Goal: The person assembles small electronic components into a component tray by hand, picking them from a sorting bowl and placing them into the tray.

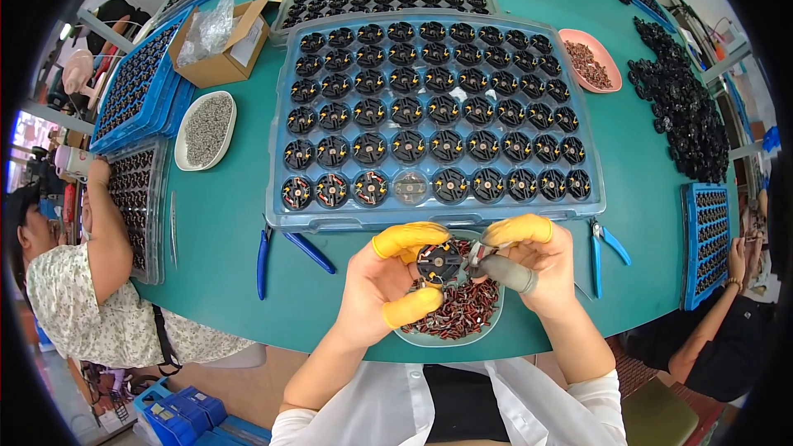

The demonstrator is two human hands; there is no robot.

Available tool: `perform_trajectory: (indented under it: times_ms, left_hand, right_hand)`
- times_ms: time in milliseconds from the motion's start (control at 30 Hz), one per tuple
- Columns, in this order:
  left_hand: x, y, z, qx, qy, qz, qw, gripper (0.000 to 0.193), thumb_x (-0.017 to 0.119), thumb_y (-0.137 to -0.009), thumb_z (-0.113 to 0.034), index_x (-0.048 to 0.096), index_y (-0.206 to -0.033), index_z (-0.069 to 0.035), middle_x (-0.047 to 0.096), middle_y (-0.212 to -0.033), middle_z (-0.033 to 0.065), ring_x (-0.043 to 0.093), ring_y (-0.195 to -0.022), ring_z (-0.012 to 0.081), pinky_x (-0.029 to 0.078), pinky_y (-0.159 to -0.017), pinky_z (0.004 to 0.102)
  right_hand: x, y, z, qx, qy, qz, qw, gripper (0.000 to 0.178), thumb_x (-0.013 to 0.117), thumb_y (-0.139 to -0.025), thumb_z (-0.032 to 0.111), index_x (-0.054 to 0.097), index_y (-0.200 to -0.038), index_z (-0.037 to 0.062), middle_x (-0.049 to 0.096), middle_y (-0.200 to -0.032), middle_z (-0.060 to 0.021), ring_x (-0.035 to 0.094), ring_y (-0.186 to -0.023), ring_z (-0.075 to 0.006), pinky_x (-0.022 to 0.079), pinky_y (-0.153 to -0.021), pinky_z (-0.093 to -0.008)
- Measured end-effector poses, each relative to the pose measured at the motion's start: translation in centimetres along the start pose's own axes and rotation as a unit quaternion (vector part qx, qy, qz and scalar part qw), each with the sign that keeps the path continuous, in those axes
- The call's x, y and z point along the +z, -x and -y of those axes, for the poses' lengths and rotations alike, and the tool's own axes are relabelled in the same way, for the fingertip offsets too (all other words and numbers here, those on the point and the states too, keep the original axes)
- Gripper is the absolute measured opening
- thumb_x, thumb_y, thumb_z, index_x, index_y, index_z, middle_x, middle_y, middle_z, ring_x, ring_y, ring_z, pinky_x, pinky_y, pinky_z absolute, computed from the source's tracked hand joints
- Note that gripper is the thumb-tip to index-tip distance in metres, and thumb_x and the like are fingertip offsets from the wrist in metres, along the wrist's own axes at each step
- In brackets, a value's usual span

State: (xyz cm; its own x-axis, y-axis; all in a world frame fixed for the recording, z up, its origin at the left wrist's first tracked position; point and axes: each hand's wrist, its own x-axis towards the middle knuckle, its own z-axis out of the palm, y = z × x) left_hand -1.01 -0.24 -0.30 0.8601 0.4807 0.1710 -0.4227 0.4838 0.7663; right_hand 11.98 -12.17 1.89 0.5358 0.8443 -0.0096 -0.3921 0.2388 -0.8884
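My left hand point(368, 291), with yellow finger covers, grips a round black plastic part point(439, 262) by its edge, its face turned up. On my right hand point(541, 263), yellow and grey finger covers pinch together at the part's right side; what they hold, if anything, is too small to make out. Both hands are above a pale bowl point(499, 314) of small reddish-brown pieces point(454, 315). Just beyond lies a clear-and-blue tray point(363, 219) with rows of similar black parts. A pocket point(410, 187) in its nearest row holds no part. Three parts left of that pocket show reddish pieces.
Dark-blue-handled pliers point(307, 253) lie to the left, light-blue-handled cutters point(598, 258) to the right. Farther out are a white dish point(183, 149) of metal bits, a pink dish point(613, 87), an open carton point(216, 73) and a black parts pile point(681, 107). People sit at both sides.
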Motion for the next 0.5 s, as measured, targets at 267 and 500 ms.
perform_trajectory:
  times_ms: [267,500]
  left_hand:
    - [-0.1,0.1,0.0,-0.03,-0.032,0.002,0.999,0.045,0.062,-0.069,0.001,0.044,-0.111,0.002,0.049,-0.106,0.0087,0.05,-0.097,0.0159,0.039,-0.084,0.0308]
    - [0.1,0.3,-0.2,-0.044,-0.033,-0.006,0.998,0.041,0.062,-0.07,0.0,0.046,-0.108,0.002,0.049,-0.108,0.0091,0.05,-0.096,0.0158,0.04,-0.083,0.0306]
  right_hand:
    - [-0.9,-0.2,0.8,-0.022,0.089,0.06,0.994,0.015,0.058,-0.069,-0.01,0.058,-0.084,-0.0058,0.057,-0.085,-0.0125,0.058,-0.076,-0.0183,0.053,-0.066,-0.03]
    - [0.0,-0.4,0.7,0.008,0.069,0.004,0.998,0.013,0.057,-0.066,-0.01,0.055,-0.078,-0.0057,0.057,-0.08,-0.0137,0.058,-0.065,-0.0184,0.053,-0.058,-0.0281]
